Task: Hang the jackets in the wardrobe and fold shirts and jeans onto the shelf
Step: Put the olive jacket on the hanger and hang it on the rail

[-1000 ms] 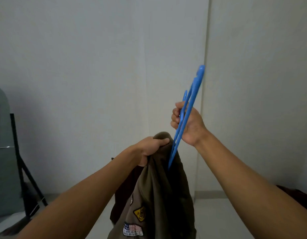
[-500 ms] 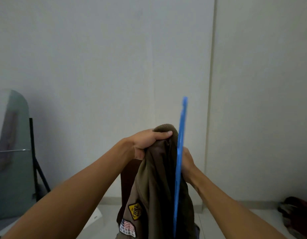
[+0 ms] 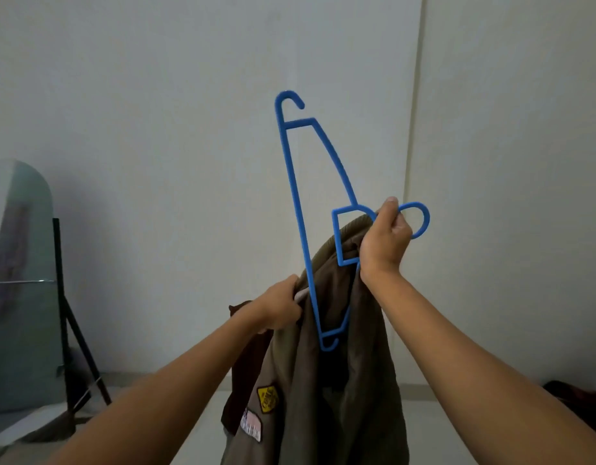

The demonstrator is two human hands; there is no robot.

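Note:
An olive-brown jacket with sewn patches hangs in front of me, its ribbed collar at the top. A blue plastic hanger stands on end, its lower arm tucked inside the jacket and its upper arm pointing up. My right hand grips the hanger at the neck below its hook, together with the collar. My left hand pinches the jacket's front edge lower down, beside the hanger's long bar.
A standing mirror on a black easel frame leans at the left. Dark clothing lies on the floor at the right. A plain white wall corner is straight ahead.
The hanger has turned from edge-on to face me and its top end has risen. My right hand moved up to the collar; my left hand slid down from the collar to the front edge.

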